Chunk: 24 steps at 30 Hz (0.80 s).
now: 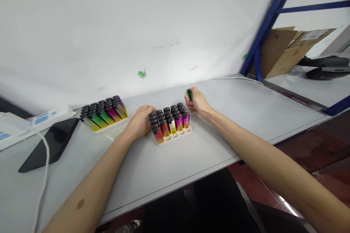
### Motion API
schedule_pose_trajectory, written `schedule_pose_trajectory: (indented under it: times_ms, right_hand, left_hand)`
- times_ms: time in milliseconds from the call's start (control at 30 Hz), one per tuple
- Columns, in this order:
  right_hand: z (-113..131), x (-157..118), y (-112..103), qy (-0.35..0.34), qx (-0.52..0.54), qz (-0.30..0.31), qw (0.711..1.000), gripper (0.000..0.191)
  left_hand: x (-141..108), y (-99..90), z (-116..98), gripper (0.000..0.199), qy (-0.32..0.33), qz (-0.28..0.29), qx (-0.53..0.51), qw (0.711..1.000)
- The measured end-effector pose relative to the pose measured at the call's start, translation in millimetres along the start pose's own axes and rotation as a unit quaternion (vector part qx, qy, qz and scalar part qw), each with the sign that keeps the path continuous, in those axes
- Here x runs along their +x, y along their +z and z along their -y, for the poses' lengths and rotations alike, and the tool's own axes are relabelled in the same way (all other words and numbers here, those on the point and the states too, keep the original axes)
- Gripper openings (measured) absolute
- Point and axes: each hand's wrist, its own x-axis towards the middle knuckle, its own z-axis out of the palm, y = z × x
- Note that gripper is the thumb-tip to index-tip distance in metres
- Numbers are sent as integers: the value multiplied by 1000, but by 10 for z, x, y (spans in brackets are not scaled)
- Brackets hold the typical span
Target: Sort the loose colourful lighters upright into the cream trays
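A pale tray (178, 134) stands on the table, filled with rows of upright metallic lighters (172, 125) in red, yellow and magenta with black tops. Bare holes show along its front edge, right of a red lighter at the front left corner. My left hand (140, 122) is curled against the left side of this tray, its fingertips hidden behind the lighters. Just beyond the tray's back right corner, my right hand (199, 102) is closed around a green lighter (189, 94), raised above the table; most of the lighter is hidden by the fingers.
A second tray (112, 125) packed with coloured lighters sits farther left, near the wall. Beside it are a dark phone or tablet (50, 145), a white power strip (51, 114) and a white cable (45, 167). A blue frame (269, 18) and cardboard boxes (287, 52) stand at right.
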Motion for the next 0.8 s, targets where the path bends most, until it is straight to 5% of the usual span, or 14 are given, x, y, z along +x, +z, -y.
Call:
schedule_pose_trajectory:
  times_ms: [300, 567, 800]
  right_hand:
    - [-36, 19, -1, -2, -11, -47, 999, 50]
    - [-56, 51, -55, -107, -137, -70, 982, 29]
    - [152, -73, -188, -255, -239, -120, 929, 21]
  left_hand:
    - [2, -27, -26, 33, -4, 10, -1, 1000]
    - [4, -36, -65, 33, -10, 10, -4, 1000]
    - [0, -69, -131, 33, -27, 13, -3, 1000]
